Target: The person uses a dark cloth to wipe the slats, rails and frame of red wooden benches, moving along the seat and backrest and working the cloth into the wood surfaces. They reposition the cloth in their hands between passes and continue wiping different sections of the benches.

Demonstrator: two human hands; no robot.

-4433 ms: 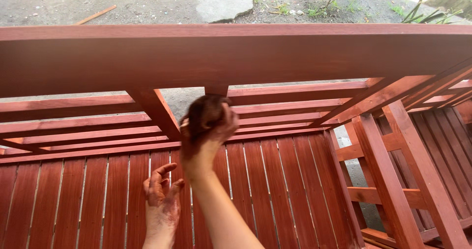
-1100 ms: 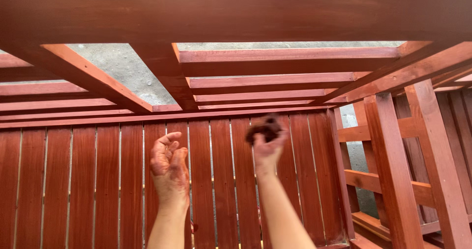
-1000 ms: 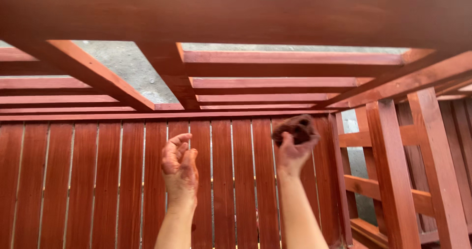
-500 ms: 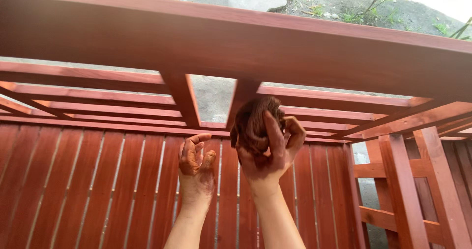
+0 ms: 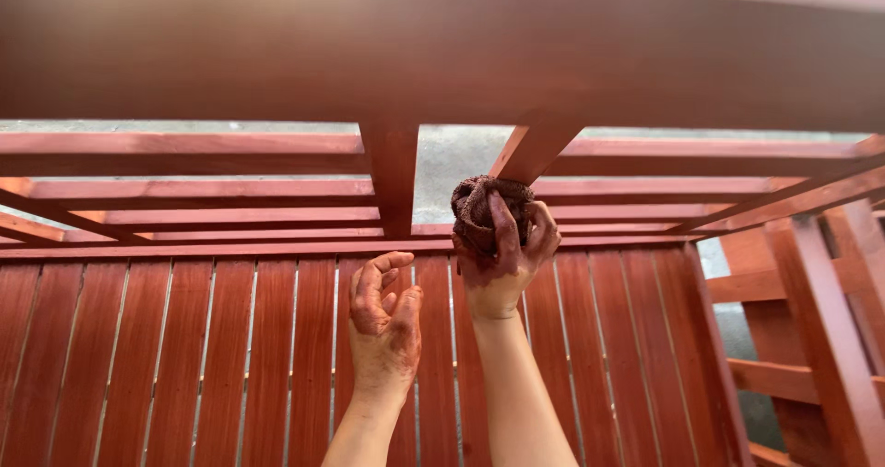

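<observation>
- The right hand (image 5: pixel 502 260) is closed around a balled, stain-soaked rag (image 5: pixel 484 207), fingers wrapped over it, pressing it up against the foot of a slanted wooden brace (image 5: pixel 535 149).
- The right forearm rises straight up, wrist bent back.
- The left hand (image 5: pixel 383 324) holds nothing; its fingers are loosely curled, palm up, just beside the right wrist.
- Both hands are smeared red-brown, in front of the slatted panel (image 5: pixel 184 356).

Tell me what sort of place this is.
Likely an outdoor work spot: grey ground shows through red-stained slatted wooden furniture, and the stained right hand presses a wadded rag to a crosspiece.
</observation>
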